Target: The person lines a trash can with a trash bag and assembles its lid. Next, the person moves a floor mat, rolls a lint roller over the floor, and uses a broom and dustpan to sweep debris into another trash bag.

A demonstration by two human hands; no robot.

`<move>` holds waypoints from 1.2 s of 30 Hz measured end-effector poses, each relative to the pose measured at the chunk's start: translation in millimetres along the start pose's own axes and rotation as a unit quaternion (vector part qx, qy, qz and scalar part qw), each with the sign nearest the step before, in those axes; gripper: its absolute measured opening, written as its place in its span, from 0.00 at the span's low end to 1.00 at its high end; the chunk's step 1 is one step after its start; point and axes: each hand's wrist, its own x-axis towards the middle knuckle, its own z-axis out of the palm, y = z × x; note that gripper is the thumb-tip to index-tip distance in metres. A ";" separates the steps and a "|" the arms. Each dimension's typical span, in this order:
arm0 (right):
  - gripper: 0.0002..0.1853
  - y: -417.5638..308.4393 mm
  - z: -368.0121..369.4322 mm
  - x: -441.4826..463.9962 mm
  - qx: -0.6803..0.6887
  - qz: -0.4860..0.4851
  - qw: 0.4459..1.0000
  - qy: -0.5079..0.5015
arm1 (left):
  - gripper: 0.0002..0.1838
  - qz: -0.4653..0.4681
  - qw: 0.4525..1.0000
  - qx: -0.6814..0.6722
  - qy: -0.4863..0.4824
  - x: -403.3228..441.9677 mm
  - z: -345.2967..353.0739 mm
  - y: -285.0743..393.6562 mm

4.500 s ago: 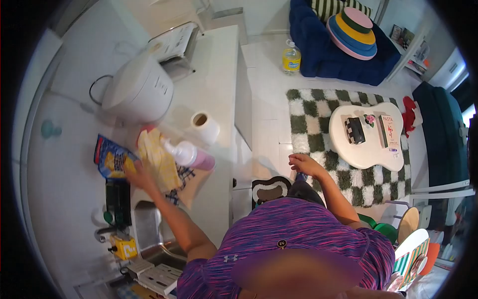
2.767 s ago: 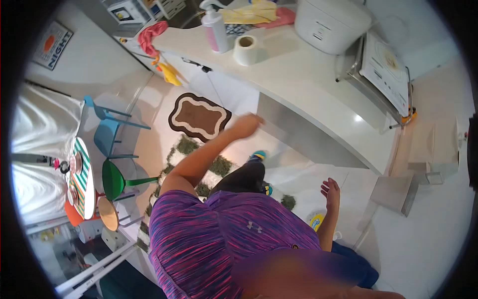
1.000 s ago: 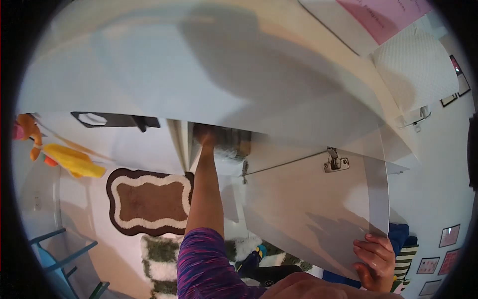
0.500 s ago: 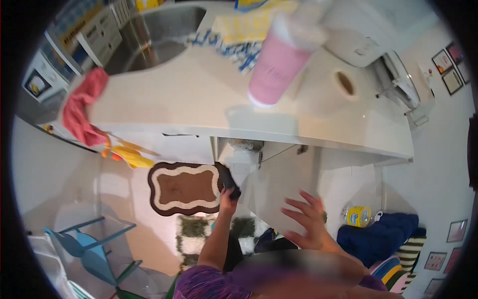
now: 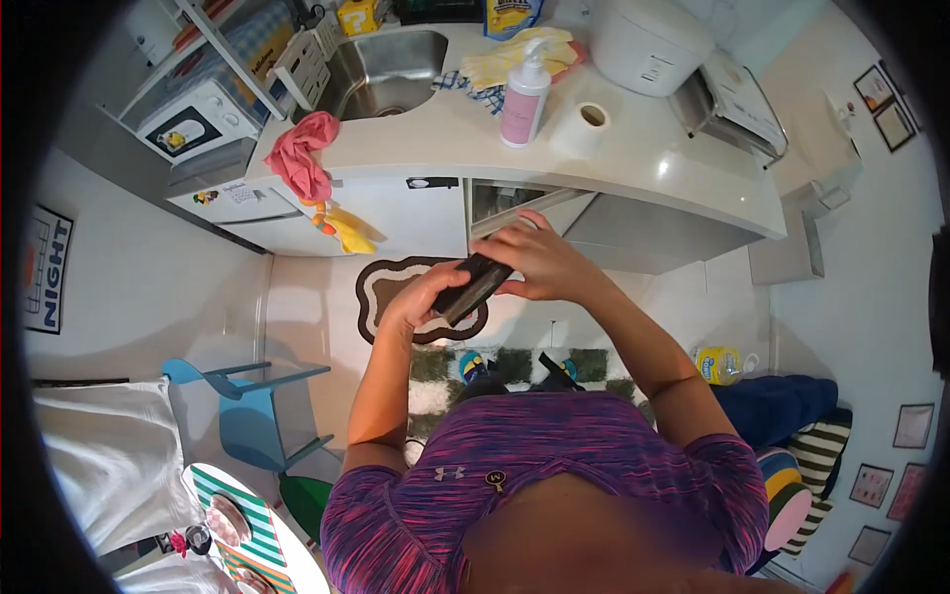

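Both hands clamped on one dark slab-like object, mid-frame, tilted; can't tell what it is. Left hand grips its lower-left end, right hand its upper-right end. Held over the brown mat, just below the desk. Upper centre, on the desk: pink pump bottle, white roll just beside it.

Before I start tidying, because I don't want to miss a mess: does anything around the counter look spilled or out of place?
I see no spill. The pink cloth looks untidy, crumpled and hanging over the front edge of the counter near the sink. The cupboard below also stands open, exposing its inside.
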 end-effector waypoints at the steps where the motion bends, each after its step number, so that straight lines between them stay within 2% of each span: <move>1: 0.31 -5.2 -0.4 -6.0 -0.017 -0.011 0.998 0.055 | 0.28 -0.006 0.998 -0.061 0.015 -5.8 13.1 3.5; 2: 0.31 -9.5 -0.5 -12.1 -0.020 -0.009 0.998 0.060 | 0.28 -0.006 0.998 -0.056 0.012 -7.1 18.0 4.7; 4: 0.28 -14.8 1.4 -25.4 0.036 0.106 0.986 0.121 | 0.39 0.058 0.974 -0.211 -0.053 -3.0 24.9 11.3; 5: 0.26 -12.5 9.6 -32.2 0.043 0.136 0.968 0.207 | 0.46 0.083 0.959 -0.261 -0.075 10.8 18.0 -2.5; 6: 0.26 -12.4 16.9 -38.8 0.039 0.143 0.965 0.216 | 0.44 0.120 0.946 -0.294 -0.071 22.4 25.8 -18.8; 8: 0.25 -14.8 30.0 -52.4 0.027 0.203 0.933 0.295 | 0.43 0.134 0.931 -0.333 -0.068 37.9 54.7 -41.1; 9: 0.19 -17.4 35.6 -58.6 0.043 0.189 0.929 0.316 | 0.43 0.125 0.934 -0.326 -0.076 45.7 68.3 -45.1; 10: 0.19 -14.4 40.2 -65.3 0.041 0.199 0.924 0.325 | 0.44 0.138 0.924 -0.352 -0.062 52.6 80.5 -47.7; 12: 0.12 -1.9 43.0 -74.8 0.022 0.192 0.929 0.317 | 0.44 0.137 0.917 -0.371 -0.053 64.6 90.7 -54.4; 14: 0.11 -10.6 10.3 -82.8 0.009 0.244 0.917 0.315 | 0.49 0.138 0.908 -0.391 -0.061 83.0 90.7 -66.3; 15: 0.11 -15.6 -8.6 -89.5 0.039 0.302 0.902 0.307 | 0.54 0.082 0.874 -0.468 -0.104 84.6 93.1 -69.5; 16: 0.12 -18.0 -24.1 -97.1 0.070 0.359 0.883 0.295 | 0.54 0.072 0.874 -0.467 -0.112 87.1 95.0 -73.8; 18: 0.13 -11.0 -44.6 -115.1 0.045 0.363 0.872 0.326 | 0.57 0.033 0.894 -0.425 -0.139 90.4 95.8 -89.5; 20: 0.13 -12.6 -64.1 -133.1 0.022 0.363 0.862 0.354 | 0.57 0.055 0.899 -0.401 -0.168 94.7 98.8 -98.5; 23: 0.14 -24.6 -94.5 -164.7 0.037 0.389 0.843 0.370 | 0.58 0.069 0.911 -0.382 -0.137 85.6 109.9 -98.8; 24: 0.15 -26.5 -101.9 -178.1 0.013 0.375 0.833 0.407 | 0.58 0.066 0.909 -0.386 -0.139 87.0 105.7 -100.0; 26: 0.15 -28.7 -116.4 -207.2 0.004 0.377 0.808 0.453 | 0.56 0.025 0.855 -0.458 -0.241 92.5 91.5 -102.4; 28: 0.15 -38.8 -130.9 -232.3 -0.002 0.417 0.786 0.456 | 0.57 0.021 0.863 -0.453 -0.223 97.0 88.9 -101.5; 30: 0.15 -28.6 -137.7 -268.0 -0.034 0.399 0.767 0.502 | 0.58 0.011 0.927 -0.353 -0.128 97.2 93.4 -100.9; 31: 0.15 -32.8 -144.3 -280.4 -0.065 0.391 0.754 0.524 | 0.58 0.033 0.950 -0.310 -0.036 84.2 110.2 -90.9; 32: 0.15 -34.0 -150.3 -299.5 -0.068 0.394 0.752 0.524 | 0.58 0.029 0.950 -0.310 -0.039 86.2 110.7 -94.1; 34: 0.15 -37.7 -161.9 -338.5 0.003 0.468 0.670 0.576 | 0.58 -0.005 0.913 -0.380 -0.146 92.2 107.8 -99.7; 35: 0.15 -43.4 -164.7 -354.3 0.002 0.474 0.667 0.575 | 0.59 -0.020 0.906 -0.390 -0.164 94.3 108.2 -102.9; 36: 0.15 -52.8 -167.5 -366.5 0.029 0.503 0.630 0.591 | 0.59 -0.027 0.905 -0.392 -0.162 95.7 108.4 -106.9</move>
